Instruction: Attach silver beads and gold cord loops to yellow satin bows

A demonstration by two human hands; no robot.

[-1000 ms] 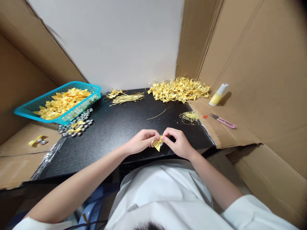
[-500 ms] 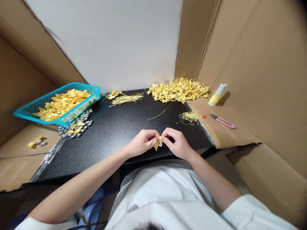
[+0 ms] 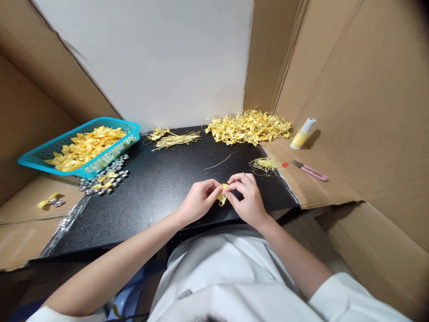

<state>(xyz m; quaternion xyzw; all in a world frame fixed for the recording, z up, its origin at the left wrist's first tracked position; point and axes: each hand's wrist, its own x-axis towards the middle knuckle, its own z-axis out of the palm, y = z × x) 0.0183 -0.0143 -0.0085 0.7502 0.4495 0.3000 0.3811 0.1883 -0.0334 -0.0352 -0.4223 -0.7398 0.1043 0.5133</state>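
Note:
My left hand (image 3: 198,201) and my right hand (image 3: 246,198) meet over the near edge of the black table (image 3: 161,179). Both pinch one small yellow ribbon bow (image 3: 222,195) between their fingertips. The fingers of both hands are curled closed round it, and part of the bow is hidden by them. A single gold cord (image 3: 219,161) lies on the table just beyond my hands.
A teal basket (image 3: 30,157) of yellow ribbon pieces sits at the left, with silver beads (image 3: 103,179) beside it. A heap of finished bows (image 3: 248,126) lies at the back right, a bundle of gold cords (image 3: 176,139) at the back. Pink snips (image 3: 310,170), thread spool (image 3: 302,133), cardboard walls around.
Both hands have shifted slightly away from me and closed more tightly on the bow, which now shows less between the fingers.

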